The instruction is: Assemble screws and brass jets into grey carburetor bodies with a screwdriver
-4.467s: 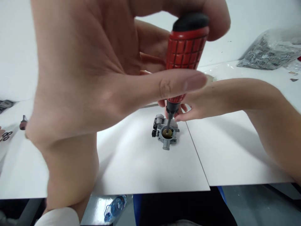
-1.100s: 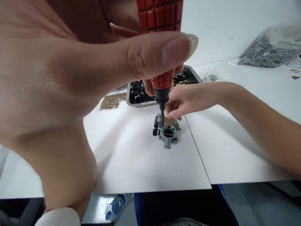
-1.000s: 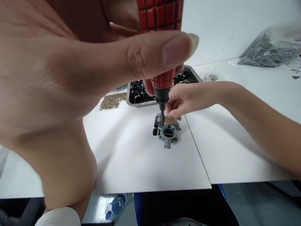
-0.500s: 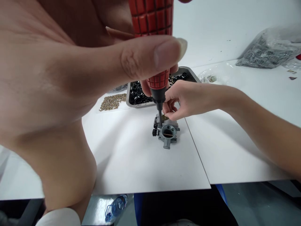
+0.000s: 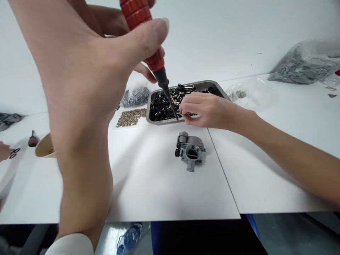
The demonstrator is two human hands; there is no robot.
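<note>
My left hand [image 5: 87, 71] is raised close to the camera and grips a red-handled screwdriver [image 5: 145, 21], its dark shaft slanting down to the right. Its tip meets my right hand [image 5: 204, 109], which pinches a small brass disc [image 5: 182, 114] edge-on over the front rim of a metal tray [image 5: 212, 85]. A grey carburetor body [image 5: 190, 150] stands alone on the white sheet, a short way below both hands, with neither hand touching it.
The tray holds several black and brass small parts. Left of it lie a pile of brass screws [image 5: 131, 117] and a bag of grey parts [image 5: 135, 95]. A big plastic bag [image 5: 302, 60] sits far right; a paper cup [image 5: 44, 147] and a small red tool [image 5: 32, 139] sit at the left.
The screwdriver tip and my right hand with the brass disc have lifted off the carburetor body and moved back toward the tray. The carburetor body now stands free.
</note>
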